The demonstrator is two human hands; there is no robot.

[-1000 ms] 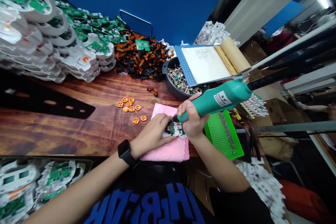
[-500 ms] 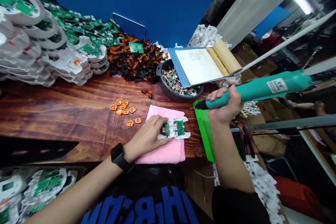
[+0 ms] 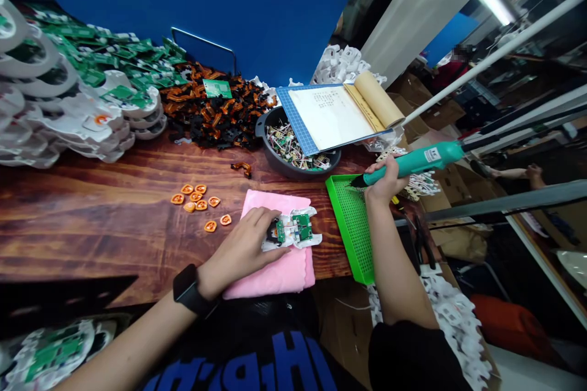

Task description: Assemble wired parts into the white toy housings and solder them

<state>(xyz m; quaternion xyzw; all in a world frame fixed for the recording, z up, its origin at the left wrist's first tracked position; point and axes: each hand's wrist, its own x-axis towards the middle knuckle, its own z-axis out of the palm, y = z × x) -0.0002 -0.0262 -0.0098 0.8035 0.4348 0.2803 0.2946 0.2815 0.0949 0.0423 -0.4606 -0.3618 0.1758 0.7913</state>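
1. Left hand (image 3: 245,243): fingers pinching the left end of a white plastic housing with green circuit boards (image 3: 300,227), which lies on a folded pink cloth (image 3: 270,276).
2. Right hand (image 3: 386,181): fingers wrapped around a teal cylindrical power screwdriver (image 3: 415,162), its black tip at the far end of a bright green perforated plastic tray (image 3: 358,233).
3. Left of the cloth, small orange plastic pieces (image 3: 196,197) lie on the brown wooden surface (image 3: 114,214).

Nine small orange plastic pieces (image 3: 195,196), two bare hands (image 3: 245,247), one folded pink cloth (image 3: 275,278), one white plastic shell (image 3: 296,235) on it, one green plastic tray (image 3: 355,226), one long teal power tool (image 3: 415,161)
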